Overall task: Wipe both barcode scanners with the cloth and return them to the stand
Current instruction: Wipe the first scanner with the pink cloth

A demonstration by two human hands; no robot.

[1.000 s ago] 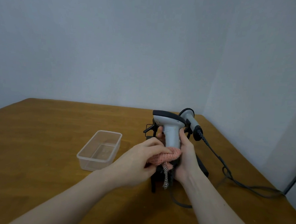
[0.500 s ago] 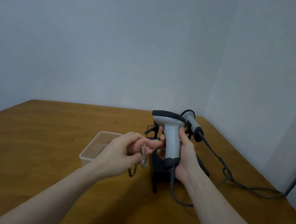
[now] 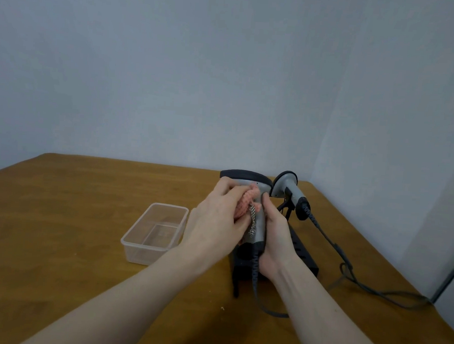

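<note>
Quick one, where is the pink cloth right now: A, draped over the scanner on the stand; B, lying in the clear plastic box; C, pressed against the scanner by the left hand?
C: the left hand holds the pink cloth against the scanner gripped by the right hand.

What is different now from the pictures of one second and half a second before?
The left hand, holding the pink knitted cloth, moved up from the handle's base and now presses it under the head of the grey handheld barcode scanner. The right hand keeps gripping the handle. The second grey scanner, black stand and clear plastic box stayed.
</note>
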